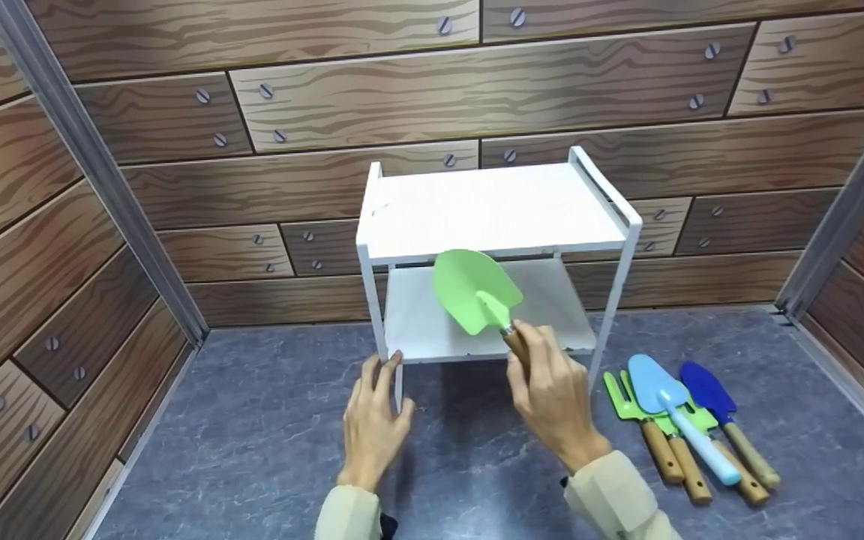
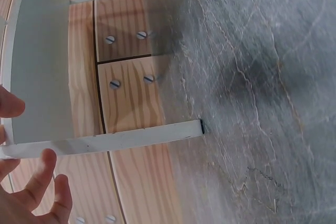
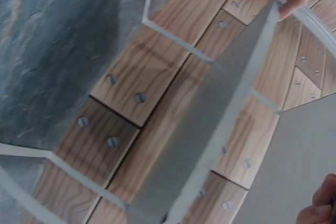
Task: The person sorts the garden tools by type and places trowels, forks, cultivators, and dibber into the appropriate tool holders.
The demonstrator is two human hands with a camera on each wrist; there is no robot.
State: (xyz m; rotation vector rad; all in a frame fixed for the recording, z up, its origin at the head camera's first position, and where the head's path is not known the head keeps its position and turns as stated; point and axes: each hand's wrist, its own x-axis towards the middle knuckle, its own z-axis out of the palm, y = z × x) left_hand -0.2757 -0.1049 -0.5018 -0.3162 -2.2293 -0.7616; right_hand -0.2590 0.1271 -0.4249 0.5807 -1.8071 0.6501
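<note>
Cloth cuff; fingers grip rounded trowel.

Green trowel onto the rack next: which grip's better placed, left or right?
Right, I'd say: the right grip holds the green trowel up in front of the rack. The left grip is at the rack's left side, with no tool.

The right grip partly hides the green trowel's handle.
</note>
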